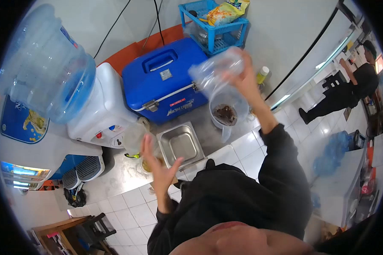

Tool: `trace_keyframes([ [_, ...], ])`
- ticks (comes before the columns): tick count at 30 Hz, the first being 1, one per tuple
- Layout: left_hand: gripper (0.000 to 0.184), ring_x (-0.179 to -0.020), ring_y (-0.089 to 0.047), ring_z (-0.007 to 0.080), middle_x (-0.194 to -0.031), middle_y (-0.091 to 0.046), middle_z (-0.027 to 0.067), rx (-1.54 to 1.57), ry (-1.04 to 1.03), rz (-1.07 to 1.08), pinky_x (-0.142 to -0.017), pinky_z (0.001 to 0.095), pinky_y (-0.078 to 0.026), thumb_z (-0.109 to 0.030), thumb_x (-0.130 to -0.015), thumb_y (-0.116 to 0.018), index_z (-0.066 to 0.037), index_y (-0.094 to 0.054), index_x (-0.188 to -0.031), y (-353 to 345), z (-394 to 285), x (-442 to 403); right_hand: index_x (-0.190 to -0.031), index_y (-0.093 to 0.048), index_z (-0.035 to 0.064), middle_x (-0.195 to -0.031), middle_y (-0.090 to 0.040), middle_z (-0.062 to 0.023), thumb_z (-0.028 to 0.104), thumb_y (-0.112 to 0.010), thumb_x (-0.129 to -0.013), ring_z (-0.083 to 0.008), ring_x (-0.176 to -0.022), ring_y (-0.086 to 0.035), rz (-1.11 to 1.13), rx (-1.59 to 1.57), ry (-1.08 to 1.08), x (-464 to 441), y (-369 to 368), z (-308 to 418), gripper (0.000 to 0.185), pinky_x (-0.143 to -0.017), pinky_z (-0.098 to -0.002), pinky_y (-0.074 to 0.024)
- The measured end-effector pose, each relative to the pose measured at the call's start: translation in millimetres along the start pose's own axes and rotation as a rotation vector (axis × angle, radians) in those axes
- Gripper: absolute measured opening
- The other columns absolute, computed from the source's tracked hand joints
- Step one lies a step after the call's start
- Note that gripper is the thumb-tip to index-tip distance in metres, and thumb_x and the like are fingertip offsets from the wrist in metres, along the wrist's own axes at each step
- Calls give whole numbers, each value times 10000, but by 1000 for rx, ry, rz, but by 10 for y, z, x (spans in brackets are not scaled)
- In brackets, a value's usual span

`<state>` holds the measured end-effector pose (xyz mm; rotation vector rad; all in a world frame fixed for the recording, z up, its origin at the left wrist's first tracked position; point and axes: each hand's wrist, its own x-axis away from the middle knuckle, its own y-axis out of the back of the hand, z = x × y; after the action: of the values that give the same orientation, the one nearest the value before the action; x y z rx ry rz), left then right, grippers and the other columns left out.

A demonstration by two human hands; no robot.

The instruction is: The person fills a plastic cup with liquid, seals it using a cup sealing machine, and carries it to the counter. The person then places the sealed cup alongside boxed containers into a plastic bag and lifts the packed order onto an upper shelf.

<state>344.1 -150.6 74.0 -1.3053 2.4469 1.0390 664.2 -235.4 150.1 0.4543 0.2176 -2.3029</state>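
My right hand is closed on a clear plastic item, smeared by motion; I cannot tell whether it is a bag or a container. It is held above a translucent measuring jug with dark brown contents at the bottom. My left hand is raised with fingers spread and nothing visible in it. Close to its fingertips is a blurred, pale translucent round vessel. Partly behind that hand stands a small glass with yellowish contents. A steel pan lies between my hands.
A blue cooler box stands at the back of the steel counter. To its left is a white water dispenser with a large bottle. A blue rack and yellow-capped bottle stand right. Another person is farther off.
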Motion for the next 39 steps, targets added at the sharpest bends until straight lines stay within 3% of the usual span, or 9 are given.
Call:
trace_keyframes([
  [7,1021,-1258,-349,294,-1375,-262,150,495,-93,-169,-1014,435,-364,-164,-629,-819,-16,-171,-1404,-574,-285,-640,-1265,-399,73,-1217,-451,-65,204,-754,-775,-179,-1139,-471,523,-182,-55,339,-338,-138,618,-948,-350,-424],
  [10,961,-1184,-448,312,-1325,-337,160,24,-80,-146,-959,406,-417,-150,-643,-792,-110,-240,-1428,-146,-444,-1197,-1275,-420,83,-1255,-459,-135,272,-772,-728,-297,-1152,-470,-143,633,246,-397,174,-430,678,-976,-401,-389],
  [13,928,-1146,-493,371,-1277,-417,190,-459,-94,-76,-905,414,-452,-241,-640,-803,-234,-313,-1429,118,-364,-1859,-1256,-442,80,-1278,-457,-187,301,-791,-688,-348,-1163,-460,-403,888,347,-896,619,-1182,702,-959,-438,-389],
  [15,931,-1164,-484,379,-1298,-415,198,-472,-42,6,-906,433,-450,-301,-639,-800,-236,-311,-1428,142,-104,-2193,-1209,-469,65,-1187,-536,-215,314,-808,-654,-350,-1089,-528,-368,717,86,-1006,721,-1569,697,-895,-449,-431],
  [21,946,-1229,-440,398,-1405,-347,220,-652,-63,101,-951,495,-406,-471,-641,-767,-239,-300,-1431,121,-19,-2369,-1151,-481,48,-944,-631,-203,330,-821,-655,-298,-867,-635,-473,685,241,-1165,788,-1015,664,-725,-395,-503],
  [25,962,-1248,-414,413,-1431,-316,226,-678,-184,122,-1015,506,-342,-500,-630,-766,-221,-306,-1428,79,47,-2343,-1135,-469,5,-942,-617,-152,281,-772,-755,-222,-789,-656,-485,186,208,-1125,760,-528,559,-621,-291,-535],
  [32,896,-1271,-384,393,-1418,-336,227,-680,-281,-82,-1047,483,-312,-417,-651,-790,-136,-363,-1388,44,-311,-2241,-1160,-429,4,-1009,-585,-163,280,-623,-891,-335,-906,-656,-216,-537,-42,-675,555,-191,431,-694,-383,-579],
  [36,972,-1322,-321,357,-1424,-321,213,52,-290,225,-1074,424,-284,-338,-637,-824,-83,-299,-1414,-195,-816,-1899,-1182,-418,25,-1044,-568,-168,342,-585,-907,-350,-946,-643,-124,-666,-164,-308,164,-170,452,-751,-411,-575],
  [39,992,-1328,-311,338,-1429,-275,190,181,-244,312,-1072,428,-306,-285,-659,-823,-55,-237,-1426,-459,-909,-1530,-1230,-403,39,-1085,-563,-138,354,-573,-915,-308,-1052,-599,0,-629,-244,120,-166,-61,477,-832,-416,-534],
])
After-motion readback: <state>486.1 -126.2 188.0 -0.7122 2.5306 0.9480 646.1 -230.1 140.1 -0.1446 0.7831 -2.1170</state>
